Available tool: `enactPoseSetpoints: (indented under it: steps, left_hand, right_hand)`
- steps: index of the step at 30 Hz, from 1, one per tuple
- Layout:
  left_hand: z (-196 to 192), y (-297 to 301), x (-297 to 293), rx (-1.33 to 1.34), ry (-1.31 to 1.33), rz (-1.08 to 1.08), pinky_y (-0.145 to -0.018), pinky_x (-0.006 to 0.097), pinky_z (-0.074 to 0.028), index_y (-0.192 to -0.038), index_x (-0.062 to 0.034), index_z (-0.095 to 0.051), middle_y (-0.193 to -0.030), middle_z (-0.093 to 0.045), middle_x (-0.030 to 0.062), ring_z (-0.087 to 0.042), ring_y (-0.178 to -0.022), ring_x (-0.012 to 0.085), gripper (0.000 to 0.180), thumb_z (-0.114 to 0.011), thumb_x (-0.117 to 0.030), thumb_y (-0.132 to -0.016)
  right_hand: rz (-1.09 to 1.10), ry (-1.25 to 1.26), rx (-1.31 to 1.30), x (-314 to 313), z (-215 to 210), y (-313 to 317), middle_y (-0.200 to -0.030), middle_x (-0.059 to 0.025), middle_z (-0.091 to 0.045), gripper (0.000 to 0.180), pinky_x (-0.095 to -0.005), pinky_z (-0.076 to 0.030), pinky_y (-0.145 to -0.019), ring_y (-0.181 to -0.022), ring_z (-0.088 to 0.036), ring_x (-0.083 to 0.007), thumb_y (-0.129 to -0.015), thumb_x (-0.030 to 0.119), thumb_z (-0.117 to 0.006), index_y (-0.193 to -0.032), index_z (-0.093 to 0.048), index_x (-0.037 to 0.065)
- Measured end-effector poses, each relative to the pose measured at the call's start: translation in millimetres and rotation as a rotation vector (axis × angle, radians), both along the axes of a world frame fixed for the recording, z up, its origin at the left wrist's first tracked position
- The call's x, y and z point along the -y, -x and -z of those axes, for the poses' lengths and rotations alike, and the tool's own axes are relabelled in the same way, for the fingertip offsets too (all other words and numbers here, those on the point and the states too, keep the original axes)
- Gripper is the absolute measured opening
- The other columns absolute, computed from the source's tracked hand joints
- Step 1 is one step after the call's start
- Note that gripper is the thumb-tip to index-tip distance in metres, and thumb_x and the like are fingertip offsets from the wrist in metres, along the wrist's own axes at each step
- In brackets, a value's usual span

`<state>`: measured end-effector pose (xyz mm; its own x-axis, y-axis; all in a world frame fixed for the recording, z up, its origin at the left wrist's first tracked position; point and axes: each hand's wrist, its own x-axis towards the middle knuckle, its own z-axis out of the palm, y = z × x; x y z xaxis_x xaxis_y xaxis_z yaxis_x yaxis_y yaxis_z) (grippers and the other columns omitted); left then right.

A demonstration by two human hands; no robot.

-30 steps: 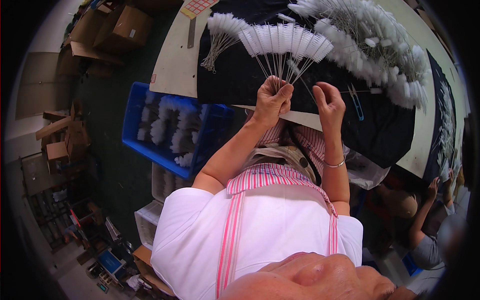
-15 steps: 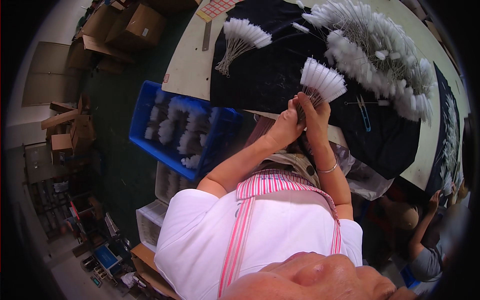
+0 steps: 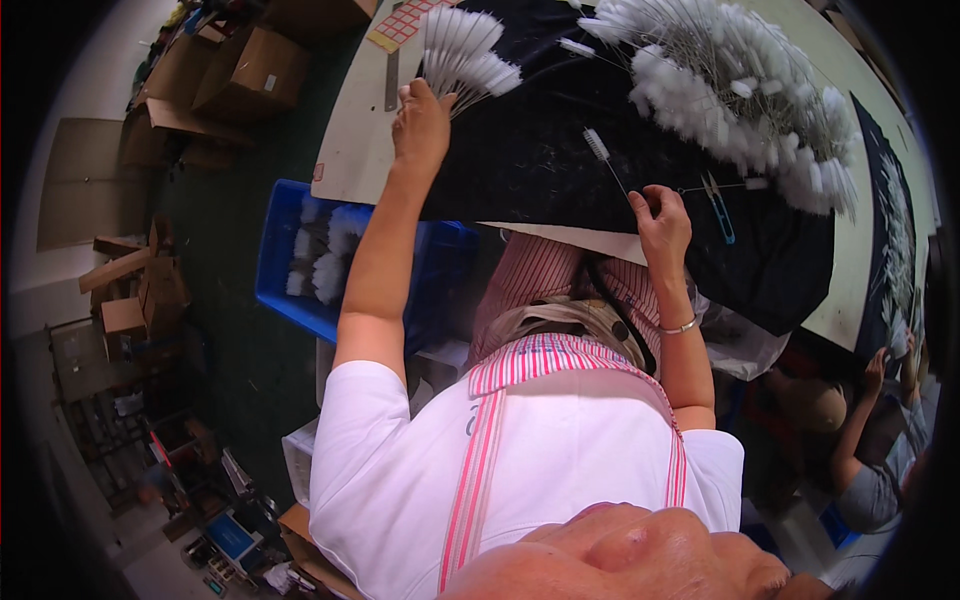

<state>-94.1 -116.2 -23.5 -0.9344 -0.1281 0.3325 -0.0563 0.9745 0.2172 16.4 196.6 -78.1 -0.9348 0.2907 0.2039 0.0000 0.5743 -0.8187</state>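
Observation:
White-bristled wire brushes (image 3: 465,52) fan out at the far left of the black cloth (image 3: 540,170). My left hand (image 3: 421,125) is closed around the thin wire stems at their lower end. I cannot tell how many of the fanned brushes it grips. Nearer the table's front edge, my right hand (image 3: 664,228) pinches the wire stem of a single brush (image 3: 597,146), whose bristles point away and to the left. A pair of blue-handled snips (image 3: 722,215) and one more loose brush (image 3: 755,184) lie just right of that hand.
A large heap of white brushes (image 3: 740,100) covers the table's far right. Left of my lap stands a blue crate (image 3: 275,275) of brushes. A steel ruler (image 3: 392,82) lies at the table's left. Another person (image 3: 870,470) works at the right. Cardboard boxes (image 3: 255,75) stand far left.
My hands have parted from the bunch they held together. The left has moved far left to the fanned brushes; the right stays near the middle with one brush.

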Motion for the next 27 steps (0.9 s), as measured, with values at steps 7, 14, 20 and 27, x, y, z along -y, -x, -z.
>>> enactPoseSetpoints:
  steps: [7,14,20,27]
  left_hand:
    - [56.1,19.6,13.2,0.236,0.073,-0.104,-0.084,0.051,-0.044,-0.105,0.0021,-0.046,-0.108,-0.050,0.0221,-0.051,-0.103,0.0411,0.058,-0.059,-0.049,-0.081]
    - [43.4,14.4,10.5,0.245,0.081,-0.111,-0.084,0.050,-0.044,-0.110,0.0007,-0.048,-0.113,-0.052,0.0198,-0.051,-0.106,0.0384,0.071,-0.062,-0.059,-0.074]
    - [-1.0,-5.5,-15.1,-0.104,0.361,-0.084,-0.079,0.046,-0.044,-0.118,0.0012,-0.049,-0.109,-0.054,0.0184,-0.053,-0.101,0.0349,0.078,-0.067,-0.058,-0.070]
    - [-11.4,-42.8,-139.7,0.477,-1.563,0.488,-0.045,0.018,-0.039,-0.100,0.0019,-0.060,-0.074,-0.056,0.0013,-0.049,-0.056,0.0058,0.036,-0.071,-0.026,-0.080]
  right_hand:
    - [-0.070,-0.602,0.002,-1.2,23.7,0.0,-0.080,-0.0034,-0.062,0.011,-0.0396,-0.039,-0.066,-0.077,-0.059,-0.0244,-0.076,0.021,-0.065,-0.079,-0.061,0.011]
    - [-0.060,-0.104,0.025,-12.8,8.9,-5.2,-0.073,-0.0057,-0.061,0.011,-0.0318,-0.043,-0.058,-0.064,-0.059,-0.0208,-0.080,0.015,-0.064,-0.082,-0.062,0.005]
    - [-0.136,0.128,0.054,-35.9,-27.6,-25.0,-0.069,-0.0069,-0.058,0.009,-0.0237,-0.041,-0.053,-0.057,-0.052,-0.0111,-0.082,0.008,-0.063,-0.087,-0.062,0.000]
    - [-0.230,-0.288,-0.139,-44.2,-53.1,-36.0,-0.075,-0.0027,-0.059,0.008,-0.0354,-0.036,-0.074,-0.075,-0.057,-0.0216,-0.076,0.016,-0.066,-0.079,-0.064,0.010]
